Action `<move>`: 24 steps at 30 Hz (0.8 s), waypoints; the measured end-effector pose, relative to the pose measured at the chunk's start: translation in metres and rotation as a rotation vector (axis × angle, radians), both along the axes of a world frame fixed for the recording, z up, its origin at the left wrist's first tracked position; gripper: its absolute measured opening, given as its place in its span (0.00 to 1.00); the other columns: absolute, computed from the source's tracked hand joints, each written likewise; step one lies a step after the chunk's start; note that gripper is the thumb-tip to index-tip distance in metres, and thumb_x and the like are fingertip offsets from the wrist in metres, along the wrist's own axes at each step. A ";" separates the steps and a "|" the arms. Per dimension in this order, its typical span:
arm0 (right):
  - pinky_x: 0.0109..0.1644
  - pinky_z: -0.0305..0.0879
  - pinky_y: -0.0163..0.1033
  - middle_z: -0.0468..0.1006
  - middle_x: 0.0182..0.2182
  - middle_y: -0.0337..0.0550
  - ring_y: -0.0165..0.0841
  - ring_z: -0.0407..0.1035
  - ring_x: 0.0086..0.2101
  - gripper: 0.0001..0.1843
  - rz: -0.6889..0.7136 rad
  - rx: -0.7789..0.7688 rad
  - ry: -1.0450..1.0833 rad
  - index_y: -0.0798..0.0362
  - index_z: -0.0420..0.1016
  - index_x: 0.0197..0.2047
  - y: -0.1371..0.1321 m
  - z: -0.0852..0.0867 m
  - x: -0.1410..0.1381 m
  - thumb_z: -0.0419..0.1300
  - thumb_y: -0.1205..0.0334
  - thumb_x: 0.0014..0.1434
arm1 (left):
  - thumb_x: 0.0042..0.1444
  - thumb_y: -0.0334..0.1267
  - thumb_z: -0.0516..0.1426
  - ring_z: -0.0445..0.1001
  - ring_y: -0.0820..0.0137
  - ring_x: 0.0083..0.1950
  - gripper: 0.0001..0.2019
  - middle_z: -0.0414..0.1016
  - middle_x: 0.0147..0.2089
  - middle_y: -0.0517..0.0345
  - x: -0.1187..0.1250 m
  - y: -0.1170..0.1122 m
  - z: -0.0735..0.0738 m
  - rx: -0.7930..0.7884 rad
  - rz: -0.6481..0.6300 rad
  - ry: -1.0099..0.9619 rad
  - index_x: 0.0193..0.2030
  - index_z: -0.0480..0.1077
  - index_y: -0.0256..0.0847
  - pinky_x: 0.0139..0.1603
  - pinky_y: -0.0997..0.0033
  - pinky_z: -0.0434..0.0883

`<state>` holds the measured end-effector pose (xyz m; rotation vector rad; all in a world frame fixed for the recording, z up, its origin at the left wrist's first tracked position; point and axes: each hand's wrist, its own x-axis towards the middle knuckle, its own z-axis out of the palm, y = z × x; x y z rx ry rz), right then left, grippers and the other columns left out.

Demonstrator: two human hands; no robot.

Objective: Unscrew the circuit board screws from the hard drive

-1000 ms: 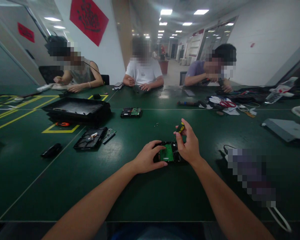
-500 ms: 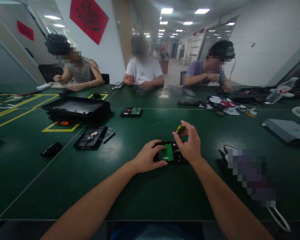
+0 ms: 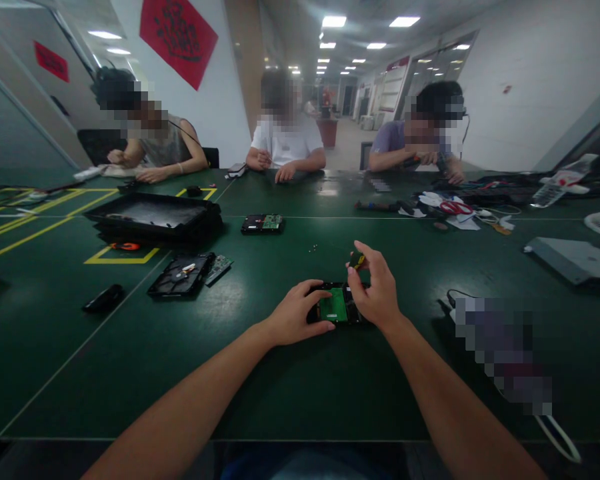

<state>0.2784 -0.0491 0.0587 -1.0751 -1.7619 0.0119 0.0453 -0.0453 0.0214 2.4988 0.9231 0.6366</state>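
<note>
A black hard drive with a green circuit board lies flat on the table in front of me. My left hand grips its left end, with the thumb along the near edge and fingers over the board. Above the drive's right part, my right hand pinches the yellow-and-black handle of a screwdriver. The screwdriver's tip is hidden behind that hand. Several tiny screws are scattered on the table beyond the drive.
Farther off lies another hard drive. To the left are a black drive casing, a loose circuit board and stacked black trays. A grey metal box sits at the right. Three people work across the green table.
My right hand has shifted slightly left with the screwdriver, and its fingers have changed position around the handle. The left hand and hard drive have stayed put.
</note>
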 end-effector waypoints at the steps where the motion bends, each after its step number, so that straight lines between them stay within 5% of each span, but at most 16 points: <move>1: 0.51 0.75 0.53 0.73 0.52 0.49 0.41 0.72 0.47 0.28 -0.010 0.017 -0.004 0.43 0.61 0.69 0.000 0.001 0.000 0.59 0.61 0.68 | 0.57 0.57 0.65 0.65 0.47 0.69 0.34 0.62 0.70 0.42 0.000 0.000 0.001 -0.001 -0.001 -0.002 0.66 0.66 0.47 0.67 0.42 0.68; 7: 0.46 0.75 0.48 0.73 0.46 0.47 0.40 0.71 0.45 0.18 -0.113 0.145 0.019 0.45 0.71 0.58 0.002 0.007 -0.002 0.64 0.59 0.66 | 0.54 0.59 0.66 0.61 0.44 0.72 0.36 0.60 0.72 0.41 0.002 -0.001 0.001 0.014 0.014 0.026 0.66 0.66 0.45 0.70 0.39 0.63; 11: 0.52 0.74 0.50 0.76 0.50 0.48 0.40 0.73 0.48 0.17 -0.076 0.135 -0.027 0.45 0.69 0.60 0.007 0.010 -0.004 0.58 0.62 0.69 | 0.55 0.59 0.65 0.61 0.45 0.72 0.36 0.60 0.72 0.40 0.004 0.000 -0.001 0.049 0.021 0.050 0.65 0.65 0.44 0.74 0.37 0.57; 17: 0.56 0.73 0.54 0.75 0.56 0.52 0.43 0.74 0.52 0.21 0.016 -0.028 -0.167 0.47 0.61 0.67 0.011 0.018 -0.005 0.50 0.62 0.73 | 0.54 0.59 0.66 0.64 0.46 0.69 0.37 0.63 0.69 0.41 0.004 0.004 -0.001 0.055 0.005 0.034 0.66 0.64 0.45 0.69 0.41 0.64; 24: 0.50 0.74 0.50 0.73 0.46 0.49 0.43 0.72 0.46 0.14 -0.022 0.066 -0.261 0.46 0.72 0.56 0.024 0.027 -0.003 0.59 0.54 0.69 | 0.51 0.59 0.67 0.67 0.46 0.65 0.37 0.69 0.64 0.44 0.003 0.011 0.000 0.065 0.024 0.051 0.64 0.66 0.46 0.66 0.41 0.65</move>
